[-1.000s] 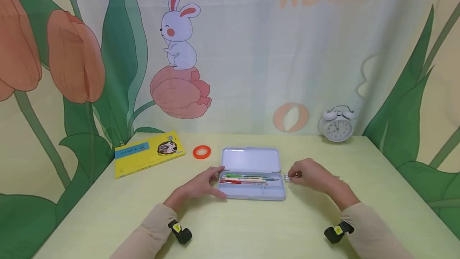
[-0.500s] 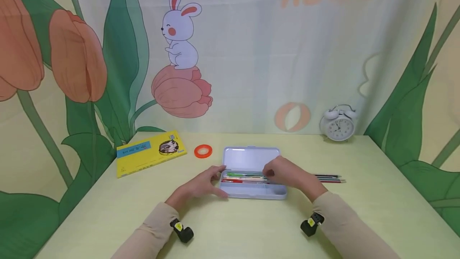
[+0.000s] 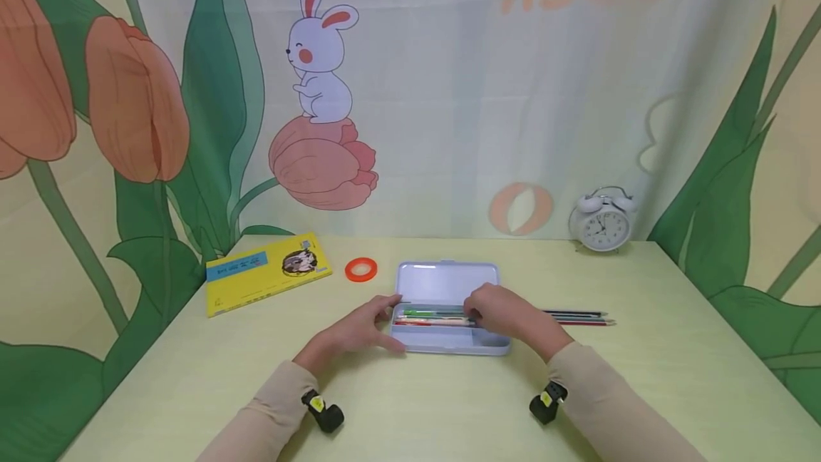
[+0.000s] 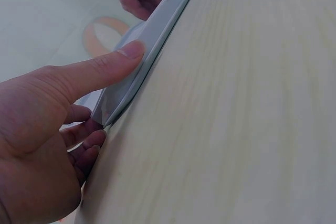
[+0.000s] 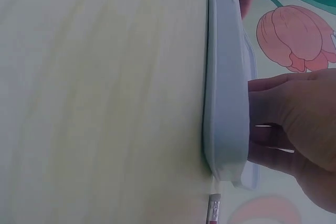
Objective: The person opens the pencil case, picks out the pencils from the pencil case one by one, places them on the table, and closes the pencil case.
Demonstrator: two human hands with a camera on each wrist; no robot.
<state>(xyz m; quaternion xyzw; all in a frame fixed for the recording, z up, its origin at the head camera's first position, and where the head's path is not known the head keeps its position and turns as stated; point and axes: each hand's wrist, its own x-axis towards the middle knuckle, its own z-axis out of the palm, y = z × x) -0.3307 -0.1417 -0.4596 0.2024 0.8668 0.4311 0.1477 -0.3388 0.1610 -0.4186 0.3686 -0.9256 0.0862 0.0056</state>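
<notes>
An open pale pencil case (image 3: 431, 341) lies on the table, its lid (image 3: 442, 284) tipped back. My left hand (image 3: 359, 326) grips its left end, thumb (image 4: 107, 69) against the front wall and fingers round the corner. Several pens and pencils, among them a green one (image 3: 420, 312) and a red one (image 3: 410, 323), lie in the back compartment. My right hand (image 3: 503, 311) reaches into that compartment at their right ends with bent fingers. In the right wrist view the case wall (image 5: 227, 93) hides its fingertips, so what they hold cannot be seen.
Several pencils (image 3: 580, 317) lie on the table right of the case, partly behind my right forearm. An orange tape roll (image 3: 361, 269) and a yellow book (image 3: 266, 275) are at the back left. A white alarm clock (image 3: 603, 223) stands at the back right.
My right hand has moved left from the pencils' ends beside the case into the back compartment, uncovering the pencils on the table. The left hand has stayed on the case.
</notes>
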